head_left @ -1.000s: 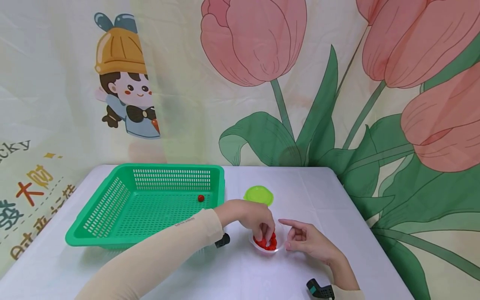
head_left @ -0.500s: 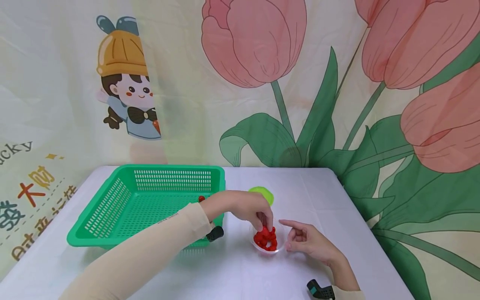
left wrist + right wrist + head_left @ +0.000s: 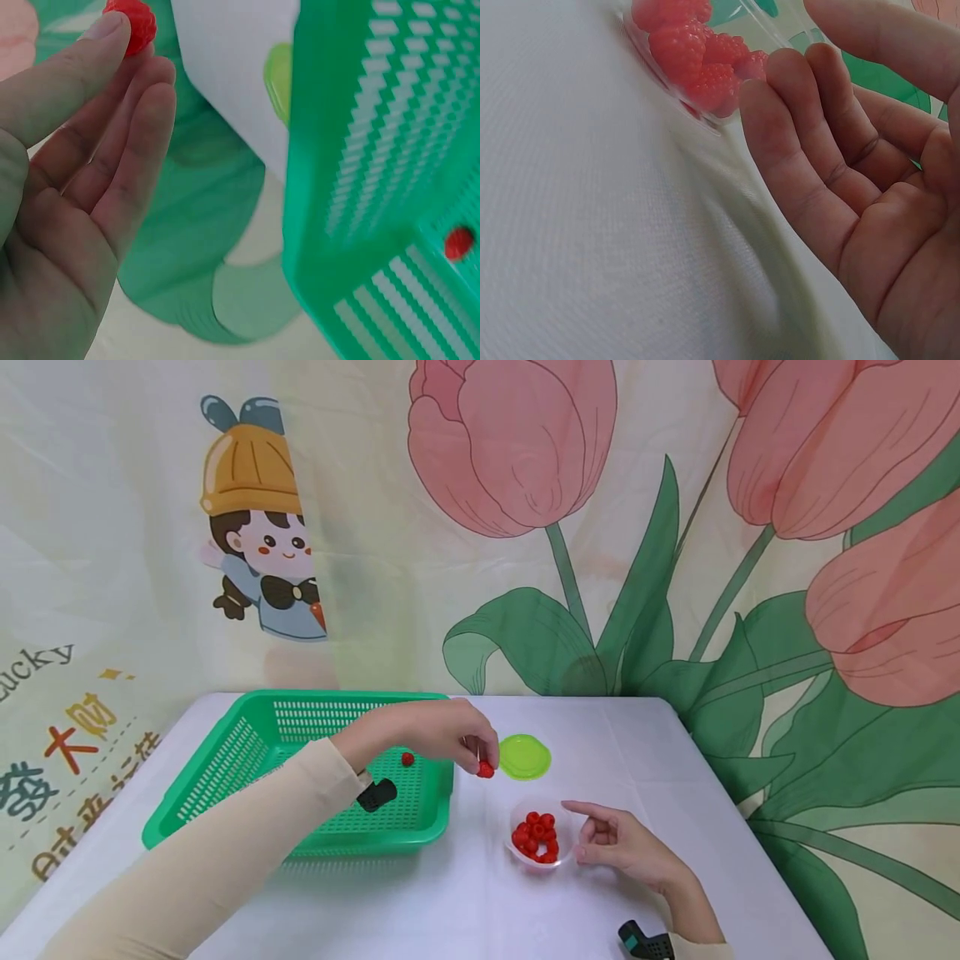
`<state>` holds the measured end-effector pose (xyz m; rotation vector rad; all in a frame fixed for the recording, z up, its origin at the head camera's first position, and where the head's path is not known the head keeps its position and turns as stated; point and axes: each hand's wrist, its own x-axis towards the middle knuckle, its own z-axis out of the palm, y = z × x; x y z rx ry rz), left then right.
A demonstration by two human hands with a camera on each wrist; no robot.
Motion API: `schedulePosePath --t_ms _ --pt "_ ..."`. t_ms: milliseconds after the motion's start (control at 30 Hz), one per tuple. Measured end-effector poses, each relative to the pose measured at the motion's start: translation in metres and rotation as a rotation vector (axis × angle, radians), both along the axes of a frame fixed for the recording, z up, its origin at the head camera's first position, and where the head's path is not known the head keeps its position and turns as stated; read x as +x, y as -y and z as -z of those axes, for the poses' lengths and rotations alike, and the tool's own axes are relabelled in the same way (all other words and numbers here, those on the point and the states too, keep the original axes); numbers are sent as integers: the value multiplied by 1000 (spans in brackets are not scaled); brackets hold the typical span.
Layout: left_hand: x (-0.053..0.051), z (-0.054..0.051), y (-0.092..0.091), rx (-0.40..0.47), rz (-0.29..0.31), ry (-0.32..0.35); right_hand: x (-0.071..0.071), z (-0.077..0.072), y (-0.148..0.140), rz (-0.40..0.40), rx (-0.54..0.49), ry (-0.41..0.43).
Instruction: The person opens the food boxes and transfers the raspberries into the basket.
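Tablecloth (image 3: 480,877) shows between basket edge (image 3: 444,797) and left fingers (image 3: 491,747) pinching raspberry (image 3: 486,770).

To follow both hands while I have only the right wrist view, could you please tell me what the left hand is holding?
Observer: The left hand pinches a single raspberry.
Operator: Thank you; is there any container besides the clear cup that I see holding raspberries?
Observer: Yes, a perforated green basket stands to the person's left of the cup.
Operator: Could you kindly say whether anything lies in it?
Observer: One loose raspberry shows inside; the left sleeve hides part of the basket, so I cannot tell about the rest.
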<state>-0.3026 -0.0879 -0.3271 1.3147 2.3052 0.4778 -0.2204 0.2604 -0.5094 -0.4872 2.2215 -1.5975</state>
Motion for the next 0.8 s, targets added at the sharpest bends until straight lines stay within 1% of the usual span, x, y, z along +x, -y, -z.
schedulePosePath --t_ms 133,333,567,733,800 --pt "-12 -1 23 14 -33 -33 -1 1 -2 8 1 4" --pt "-31 9 58 -12 -110 -96 -1 0 -1 7 -10 15" --pt "-51 28 88 -54 -144 -131 -1 1 -2 1 -13 11" --pt "-61 46 103 -84 -190 -141 -1 1 -2 7 -12 13" --pt "-64 53 107 -89 -202 -143 -2 1 -1 11 -13 16"
